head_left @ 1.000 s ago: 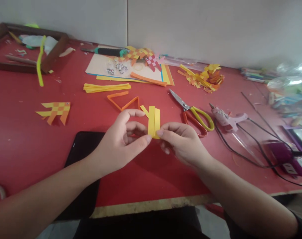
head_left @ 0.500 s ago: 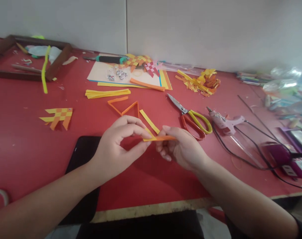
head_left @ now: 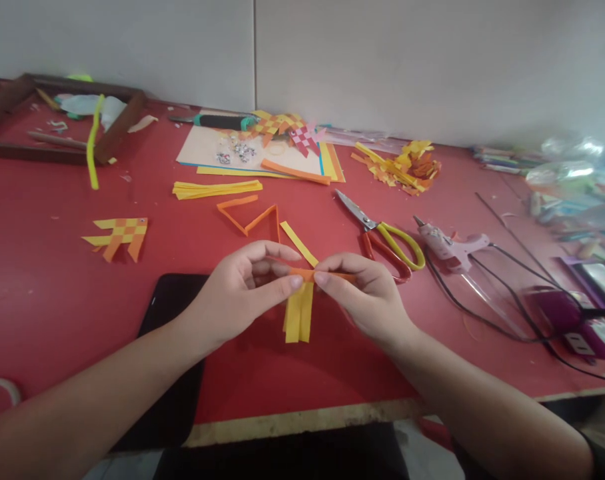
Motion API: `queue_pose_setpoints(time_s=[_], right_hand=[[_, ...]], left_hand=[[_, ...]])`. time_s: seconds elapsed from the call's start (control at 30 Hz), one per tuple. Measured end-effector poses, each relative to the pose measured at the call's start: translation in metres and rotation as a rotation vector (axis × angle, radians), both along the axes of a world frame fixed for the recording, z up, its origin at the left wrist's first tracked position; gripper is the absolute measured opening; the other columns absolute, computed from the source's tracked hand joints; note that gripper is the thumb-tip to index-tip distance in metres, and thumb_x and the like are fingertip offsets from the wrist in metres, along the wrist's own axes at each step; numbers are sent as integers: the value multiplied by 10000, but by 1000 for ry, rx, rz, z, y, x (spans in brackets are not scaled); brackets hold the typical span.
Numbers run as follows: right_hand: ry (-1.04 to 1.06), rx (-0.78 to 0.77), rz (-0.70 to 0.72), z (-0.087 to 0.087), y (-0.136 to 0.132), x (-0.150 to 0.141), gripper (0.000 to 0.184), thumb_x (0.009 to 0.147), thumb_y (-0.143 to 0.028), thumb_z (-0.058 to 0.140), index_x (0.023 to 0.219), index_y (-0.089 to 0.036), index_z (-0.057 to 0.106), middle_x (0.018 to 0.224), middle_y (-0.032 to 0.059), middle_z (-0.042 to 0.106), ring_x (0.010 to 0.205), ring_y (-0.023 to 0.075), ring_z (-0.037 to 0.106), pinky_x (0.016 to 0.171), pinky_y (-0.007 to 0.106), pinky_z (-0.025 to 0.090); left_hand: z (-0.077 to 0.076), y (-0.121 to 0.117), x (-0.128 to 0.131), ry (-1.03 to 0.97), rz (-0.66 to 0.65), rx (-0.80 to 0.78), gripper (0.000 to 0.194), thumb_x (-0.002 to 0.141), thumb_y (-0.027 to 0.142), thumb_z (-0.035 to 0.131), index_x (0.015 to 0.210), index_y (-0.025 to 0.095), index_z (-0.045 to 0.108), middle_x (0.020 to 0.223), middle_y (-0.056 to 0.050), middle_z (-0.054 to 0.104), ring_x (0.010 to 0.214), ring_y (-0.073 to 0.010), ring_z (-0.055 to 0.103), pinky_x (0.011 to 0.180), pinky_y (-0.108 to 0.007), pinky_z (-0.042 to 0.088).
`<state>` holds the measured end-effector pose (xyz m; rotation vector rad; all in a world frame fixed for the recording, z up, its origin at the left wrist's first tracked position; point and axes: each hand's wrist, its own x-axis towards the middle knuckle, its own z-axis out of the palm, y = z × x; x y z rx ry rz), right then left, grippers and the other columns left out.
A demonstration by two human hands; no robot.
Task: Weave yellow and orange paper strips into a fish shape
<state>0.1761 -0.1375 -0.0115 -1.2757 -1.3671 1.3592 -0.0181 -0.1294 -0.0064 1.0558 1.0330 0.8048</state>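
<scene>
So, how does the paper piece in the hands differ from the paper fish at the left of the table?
The paper piece is held by the left hand and right hand, while the paper fish lies on the red table. The paper piece shows yellow strips hanging below an orange strip; the paper fish shows a checkered pattern. Both combine yellow and orange.

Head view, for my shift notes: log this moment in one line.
left hand: holds orange strip | right hand: holds orange strip | yellow strips: hang below

Yellow strips below orange strip
</scene>
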Motion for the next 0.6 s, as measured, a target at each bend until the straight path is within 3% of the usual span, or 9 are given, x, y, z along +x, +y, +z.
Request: queue_pose_setpoints(time_s=[0.2, 0.43, 0.6], right_hand=[[99, -112, -13, -6, 2, 4, 240, 803, -400, 725, 744, -178, 653, 603, -27, 547, 549, 97, 479, 552, 261, 395], [104, -111, -7, -7, 1, 3, 229, 811, -388, 730, 752, -177, 659, 602, -29, 553, 540, 91, 472, 531, 254, 374], [112, -116, -10, -8, 2, 3, 227, 809, -390, 736, 755, -182, 664, 596, -34, 543, 537, 84, 467, 518, 239, 368]], left_hand=[[0, -1, 0, -117, 10, -62, 193, 872, 384, 673, 974, 222, 650, 789, 17, 701, 766, -139, 690, 717, -248, 574], [4, -2, 1, 50, -33, -20, 363, 765, 343, 790, 1077, 222, 648, 937, -35, 764, 859, -192, 725, 751, -270, 575], [3, -2, 0, 80, -52, -8, 354, 771, 339, 784, 1081, 217, 662, 925, -40, 780, 882, -215, 741, 764, -283, 584]])
